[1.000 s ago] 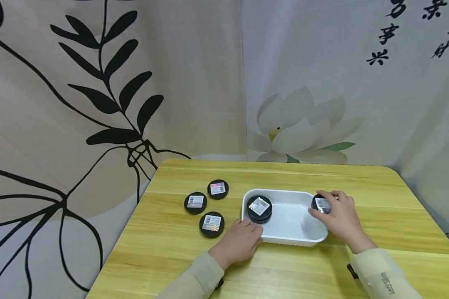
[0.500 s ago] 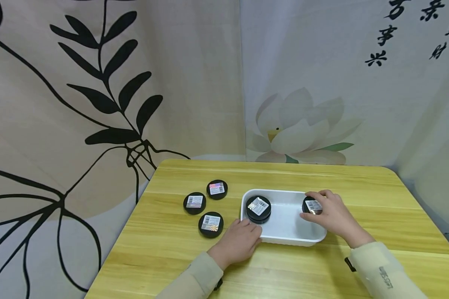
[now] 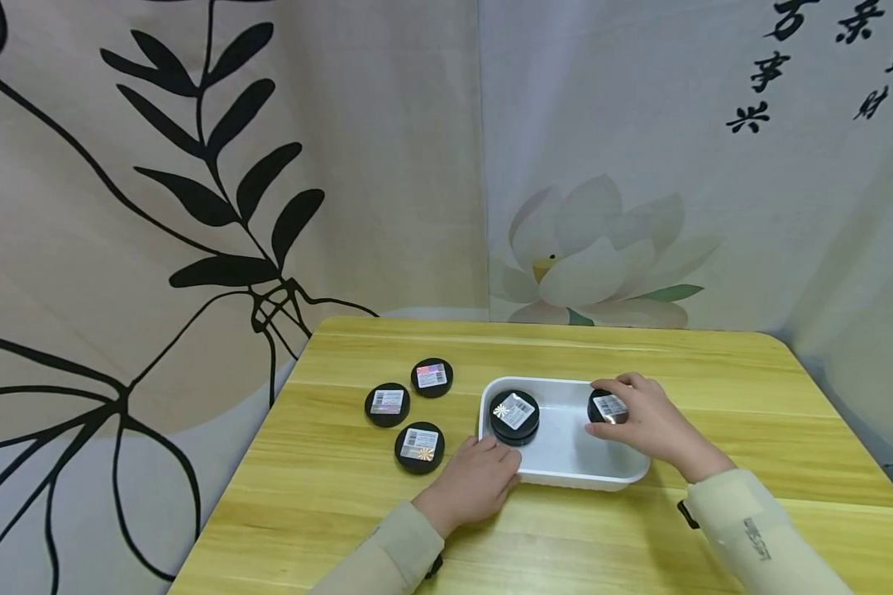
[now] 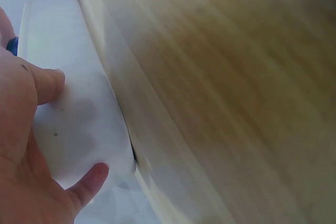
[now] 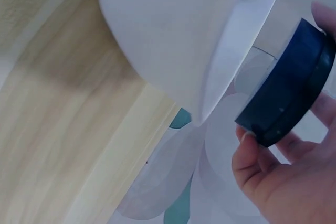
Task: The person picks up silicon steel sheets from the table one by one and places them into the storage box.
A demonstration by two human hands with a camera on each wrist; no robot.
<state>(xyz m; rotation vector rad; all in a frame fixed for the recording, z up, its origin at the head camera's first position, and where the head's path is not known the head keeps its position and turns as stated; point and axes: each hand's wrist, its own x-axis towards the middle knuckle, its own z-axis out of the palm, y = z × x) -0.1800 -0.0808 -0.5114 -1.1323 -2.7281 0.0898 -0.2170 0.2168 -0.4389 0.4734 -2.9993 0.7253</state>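
Note:
In the head view, my left hand (image 3: 470, 481) holds the front left corner of a white tray (image 3: 576, 482); the left wrist view shows thumb and a finger against its outer wall (image 4: 79, 124). My right hand (image 3: 651, 421) pinches a flat, round black jar (image 3: 608, 406) with a silver label by its edges, over the tray's right part. In the right wrist view this black jar (image 5: 289, 85) is tilted, just above the rim. At the tray's left end sits another black jar (image 3: 515, 413), apparently stacked on a second one.
Left of the tray, three similar labelled black jars (image 3: 420, 446), (image 3: 388, 404), (image 3: 432, 377) lie on the yellow wooden table (image 3: 327, 512). Behind the table's far edge hangs a printed curtain (image 3: 387, 165).
My right hand has carried its black jar leftward, from the tray's right rim to over its inside. The left hand stays at the corner; the other jars have not moved.

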